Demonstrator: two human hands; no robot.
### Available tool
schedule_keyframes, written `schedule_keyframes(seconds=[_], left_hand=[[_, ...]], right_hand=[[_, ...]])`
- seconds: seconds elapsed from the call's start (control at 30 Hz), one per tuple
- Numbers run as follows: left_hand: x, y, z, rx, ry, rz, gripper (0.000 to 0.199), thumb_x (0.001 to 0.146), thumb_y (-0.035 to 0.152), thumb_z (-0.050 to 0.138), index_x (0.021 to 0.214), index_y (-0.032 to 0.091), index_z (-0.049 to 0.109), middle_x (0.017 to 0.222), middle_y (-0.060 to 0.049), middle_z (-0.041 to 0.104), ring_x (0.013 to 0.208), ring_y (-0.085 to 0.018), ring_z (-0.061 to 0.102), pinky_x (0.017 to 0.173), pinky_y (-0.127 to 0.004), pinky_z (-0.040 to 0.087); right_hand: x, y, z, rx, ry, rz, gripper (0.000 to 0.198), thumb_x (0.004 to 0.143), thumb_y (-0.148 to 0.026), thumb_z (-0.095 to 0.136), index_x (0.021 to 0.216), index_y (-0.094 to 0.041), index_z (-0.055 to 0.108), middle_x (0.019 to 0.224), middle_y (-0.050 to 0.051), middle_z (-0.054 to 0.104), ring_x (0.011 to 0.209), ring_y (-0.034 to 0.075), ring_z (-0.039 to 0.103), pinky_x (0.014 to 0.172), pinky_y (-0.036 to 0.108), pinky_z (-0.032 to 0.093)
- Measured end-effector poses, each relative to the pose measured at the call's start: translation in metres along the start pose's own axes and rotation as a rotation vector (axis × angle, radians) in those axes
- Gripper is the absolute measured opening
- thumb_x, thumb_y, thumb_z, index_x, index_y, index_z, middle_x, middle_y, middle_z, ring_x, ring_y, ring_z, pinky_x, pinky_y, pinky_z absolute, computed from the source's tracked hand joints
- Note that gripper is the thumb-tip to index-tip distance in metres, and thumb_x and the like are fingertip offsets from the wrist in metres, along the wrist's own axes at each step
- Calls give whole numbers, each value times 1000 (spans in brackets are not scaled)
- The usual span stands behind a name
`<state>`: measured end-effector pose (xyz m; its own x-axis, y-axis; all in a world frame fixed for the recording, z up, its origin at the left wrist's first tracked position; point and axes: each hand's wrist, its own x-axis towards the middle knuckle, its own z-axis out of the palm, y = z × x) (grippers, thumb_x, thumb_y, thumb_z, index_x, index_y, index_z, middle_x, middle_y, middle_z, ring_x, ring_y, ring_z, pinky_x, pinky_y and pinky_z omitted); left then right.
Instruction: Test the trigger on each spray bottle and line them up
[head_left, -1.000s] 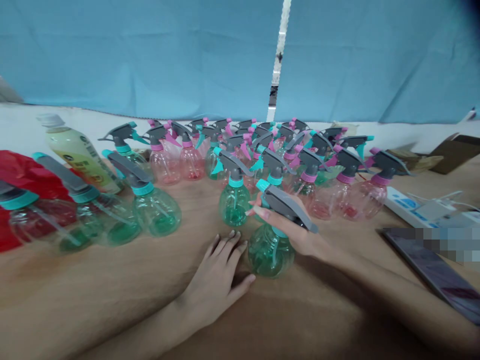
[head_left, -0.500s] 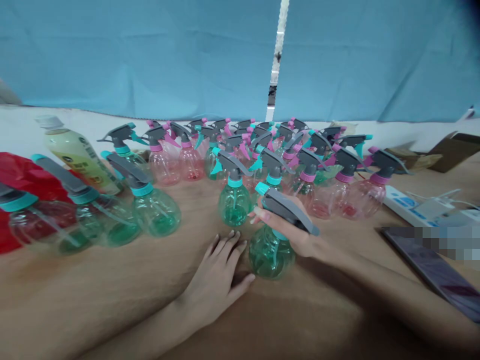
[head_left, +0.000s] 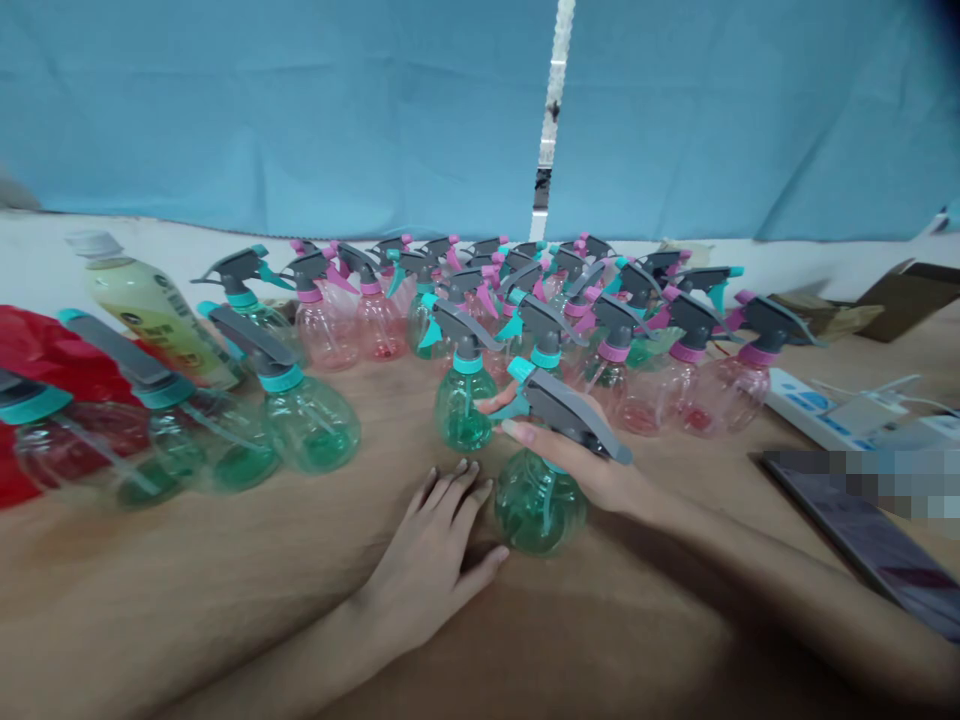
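Observation:
A green see-through spray bottle [head_left: 540, 507] with a grey and turquoise trigger head stands upright in front of me. My right hand [head_left: 581, 450] is closed round its neck, under the grey head, and its fingertips reach forward by the turquoise trigger [head_left: 510, 405]. Green liquid and a dip tube show inside. My left hand [head_left: 439, 560] lies flat on the table just left of this bottle, fingers stretched out, holding nothing. Right behind the held bottle stands another green spray bottle [head_left: 466, 405].
Several pink and green spray bottles [head_left: 675, 385] crowd the back of the table [head_left: 360, 560]. Green ones [head_left: 311, 425] stand at left by a yellowish bottle [head_left: 150, 310] and red plastic [head_left: 67, 350]. At right are a power strip [head_left: 814, 405] and a dark tablet-like slab [head_left: 847, 530].
My right hand's fingers have stretched forward, and the turquoise trigger now shows swung out from the head. The held bottle stays about where it was. My left hand has not moved.

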<state>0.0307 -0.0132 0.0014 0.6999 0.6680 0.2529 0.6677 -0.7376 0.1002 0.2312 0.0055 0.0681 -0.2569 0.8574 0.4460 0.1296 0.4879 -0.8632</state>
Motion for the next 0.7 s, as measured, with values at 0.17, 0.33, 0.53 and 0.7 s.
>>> schedule_keyframes(seconds=[0.17, 0.33, 0.53, 0.7], left_hand=[[0, 0, 0, -5, -6, -1, 50, 91, 43, 51, 129, 11, 46, 135, -15, 50, 128, -30, 41, 105, -52, 30], [-1, 0, 2, 3, -2, -3, 50, 91, 44, 52, 129, 12, 45, 136, -15, 49, 128, -30, 40, 105, -52, 30], [-1, 0, 1, -5, -9, -11, 50, 91, 44, 52, 129, 12, 46, 135, -16, 50, 128, -31, 41, 105, -52, 30], [0, 0, 1, -6, -9, -13, 50, 91, 44, 52, 129, 12, 46, 134, -16, 50, 127, -31, 42, 105, -52, 31]], right_hand=[[0, 0, 1, 11, 4, 19, 20, 85, -38, 59, 101, -28, 63, 64, -3, 57, 53, 13, 51, 59, 30, 46], [-1, 0, 2, 26, 21, 28, 18, 85, -37, 60, 101, -28, 64, 64, -3, 58, 55, 15, 54, 61, 32, 48], [0, 1, 1, 24, 17, 17, 18, 85, -37, 60, 101, -29, 64, 62, -3, 57, 53, 15, 54, 59, 33, 48], [0, 1, 2, 22, 18, 20, 19, 85, -37, 60, 102, -29, 64, 59, -3, 56, 52, 15, 54, 59, 33, 48]])
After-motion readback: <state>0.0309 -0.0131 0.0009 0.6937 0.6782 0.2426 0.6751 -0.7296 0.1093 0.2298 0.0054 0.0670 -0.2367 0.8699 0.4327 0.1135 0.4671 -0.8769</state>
